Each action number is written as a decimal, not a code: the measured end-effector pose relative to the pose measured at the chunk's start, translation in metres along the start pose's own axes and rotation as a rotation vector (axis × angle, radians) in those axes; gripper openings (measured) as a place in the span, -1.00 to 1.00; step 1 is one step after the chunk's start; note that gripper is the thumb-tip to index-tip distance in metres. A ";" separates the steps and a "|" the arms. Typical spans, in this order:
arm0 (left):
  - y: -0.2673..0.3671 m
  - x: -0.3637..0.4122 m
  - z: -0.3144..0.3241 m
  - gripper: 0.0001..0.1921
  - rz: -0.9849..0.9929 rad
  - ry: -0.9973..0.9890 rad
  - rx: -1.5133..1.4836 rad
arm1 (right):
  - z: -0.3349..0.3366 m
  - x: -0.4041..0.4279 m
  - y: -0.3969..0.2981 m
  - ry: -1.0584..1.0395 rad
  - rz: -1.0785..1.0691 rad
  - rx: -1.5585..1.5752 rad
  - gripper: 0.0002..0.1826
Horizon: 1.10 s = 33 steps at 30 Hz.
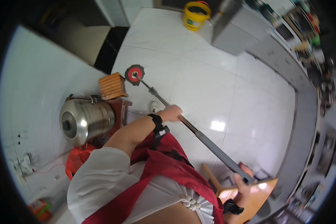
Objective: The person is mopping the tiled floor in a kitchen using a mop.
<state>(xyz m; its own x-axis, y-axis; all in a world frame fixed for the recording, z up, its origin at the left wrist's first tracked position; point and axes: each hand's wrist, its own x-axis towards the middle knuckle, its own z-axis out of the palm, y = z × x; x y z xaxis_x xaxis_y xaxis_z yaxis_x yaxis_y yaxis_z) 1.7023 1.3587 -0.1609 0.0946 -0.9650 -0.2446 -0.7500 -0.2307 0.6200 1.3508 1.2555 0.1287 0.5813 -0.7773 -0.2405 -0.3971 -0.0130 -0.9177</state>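
Observation:
A mop with a metal pole (pixel 189 125) and grey grip sleeve (pixel 218 151) runs diagonally before me. My left hand (pixel 170 112) is closed around the metal pole below the sleeve. Up at the sleeve's end, my right hand (pixel 244 177) grips the mop, fingers on the far side partly hidden. The round red mop head (pixel 135 74) with its dark fringe lies on the white tiled floor (pixel 201 84), close to a slatted wooden stool (pixel 112 86). Black straps circle both my wrists. I wear a red apron (pixel 168 173).
A large steel pot (pixel 86 121) stands on a brown stool (pixel 123 109) by the left wall. A yellow bucket (pixel 196 16) is at the far side. Grey cabinets (pixel 277 58) line the right. A wooden table or chair (pixel 257 193) is close by my right arm. A dark threshold (pixel 110 50) marks a doorway.

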 end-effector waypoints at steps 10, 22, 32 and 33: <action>0.316 -0.012 0.107 -0.69 1.132 -0.660 -0.360 | -0.081 -0.283 -0.074 1.067 -0.203 -0.339 -0.58; 0.341 0.014 0.141 -0.75 0.905 -0.545 -0.442 | -0.028 -0.266 -0.039 1.254 -0.626 -0.408 -0.64; 0.137 0.083 -0.029 -0.82 0.355 -0.019 -0.314 | -0.032 -0.026 -0.070 0.437 -0.679 0.299 -0.56; 0.109 0.086 -0.041 -0.82 0.296 0.037 -0.288 | -0.018 0.008 -0.076 0.255 -0.676 0.418 -0.59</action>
<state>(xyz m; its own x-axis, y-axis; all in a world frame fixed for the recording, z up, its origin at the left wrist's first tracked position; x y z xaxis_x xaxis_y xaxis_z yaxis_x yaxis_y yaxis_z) 1.6554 1.2451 -0.0842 -0.0703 -0.9975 -0.0006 -0.5346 0.0372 0.8443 1.3732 1.2390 0.2022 0.4016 -0.8049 0.4369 0.3048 -0.3323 -0.8925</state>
